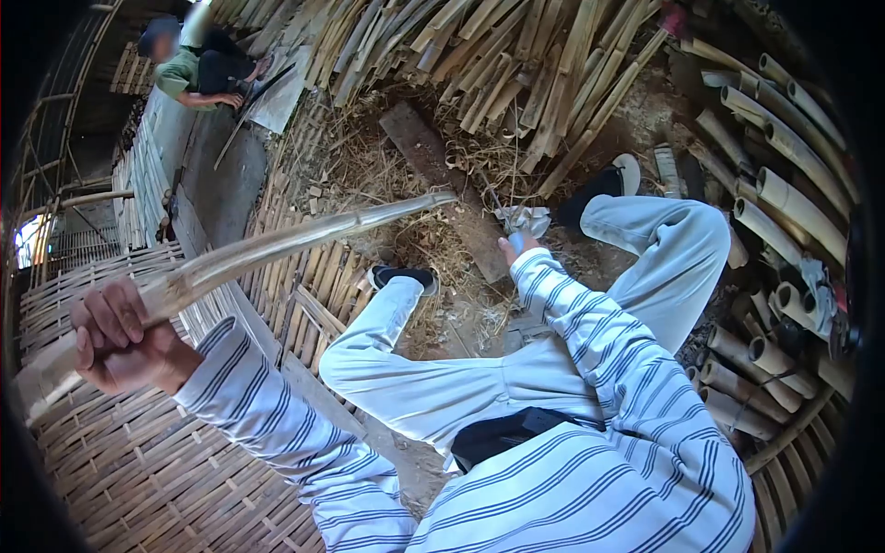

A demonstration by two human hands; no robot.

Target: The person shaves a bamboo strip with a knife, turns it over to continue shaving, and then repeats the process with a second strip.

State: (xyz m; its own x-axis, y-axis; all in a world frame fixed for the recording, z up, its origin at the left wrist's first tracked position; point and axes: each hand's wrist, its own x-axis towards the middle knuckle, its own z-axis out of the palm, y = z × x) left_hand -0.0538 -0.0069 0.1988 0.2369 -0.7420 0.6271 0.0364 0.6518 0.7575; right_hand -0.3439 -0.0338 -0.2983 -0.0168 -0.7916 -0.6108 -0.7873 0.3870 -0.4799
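At the left, my left hand (134,336) is closed around a long split bamboo piece (277,256). The piece slants up to the right, and its far tip is over a dark wooden plank (429,157) on the ground. My right hand (519,247) is near the middle, beside the plank's lower end, with its fingers curled and partly hidden by the striped sleeve. It grips what looks like a knife (499,205), whose thin blade points away from me. Pale crumpled material (528,221) lies just beyond the fingers.
Bamboo shavings (369,147) cover the ground around the plank. Split bamboo strips (516,46) are heaped at the back, and bamboo tubes (802,212) are stacked at the right. Woven bamboo matting (184,461) lies at lower left. Another person (194,74) crouches at upper left.
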